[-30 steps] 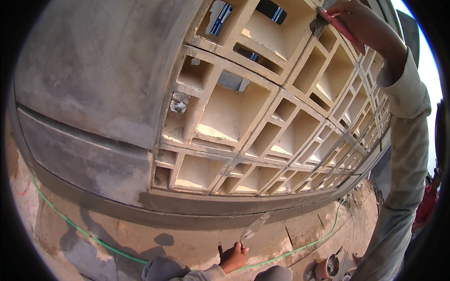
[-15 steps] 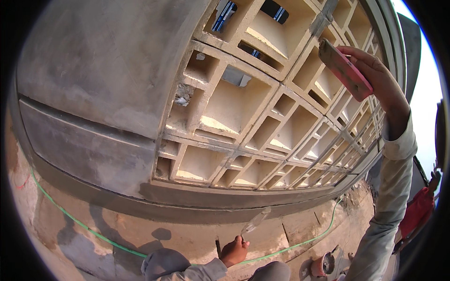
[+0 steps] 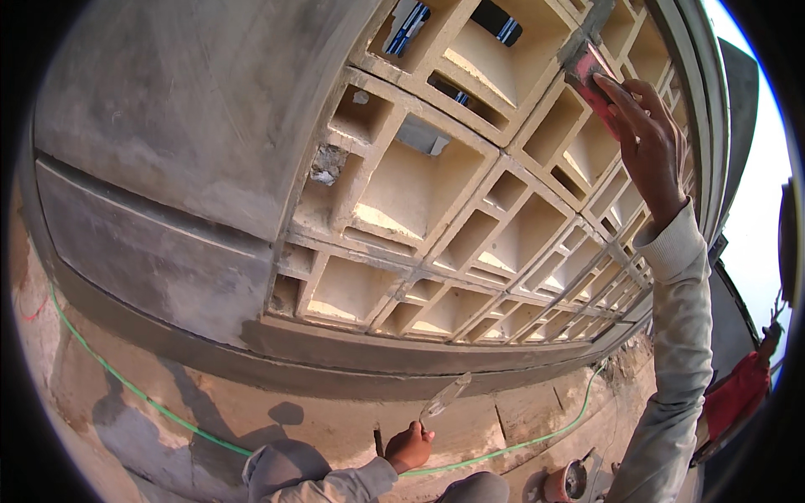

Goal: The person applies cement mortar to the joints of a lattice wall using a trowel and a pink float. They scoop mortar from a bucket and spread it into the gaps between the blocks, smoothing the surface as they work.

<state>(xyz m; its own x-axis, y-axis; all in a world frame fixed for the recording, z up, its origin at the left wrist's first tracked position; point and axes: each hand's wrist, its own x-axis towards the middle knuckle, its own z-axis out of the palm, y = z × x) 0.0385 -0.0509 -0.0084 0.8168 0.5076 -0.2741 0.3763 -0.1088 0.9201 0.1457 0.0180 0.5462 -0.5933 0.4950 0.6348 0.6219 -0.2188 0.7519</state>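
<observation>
My raised right hand [image 3: 652, 142] grips a flat, pink rectangular block [image 3: 588, 69] with grey mortar smears. It is against the pale openwork block screen [image 3: 503, 151], by a joint with darker grey mortar [image 3: 582, 35]. Fingers lie along its back, and the face toward the screen is hidden. Low down near my knees, my left hand [image 3: 409, 448] is closed around the handle of a small trowel [image 3: 444, 398], its mortar-smeared blade tilted up in front of the wall's base.
A smooth grey plastered wall [image 3: 168, 126] adjoins the screen on the left. Across the ground runs a green hose [image 3: 537, 438]. A reddish bucket [image 3: 557, 486] with dark contents stands lower right. Another person in a red garment [image 3: 740, 392] is at the far right.
My right hand has moved left and turned, bringing the pink block from in front of the screen up against it. The trowel has shifted only slightly in the picture.
</observation>
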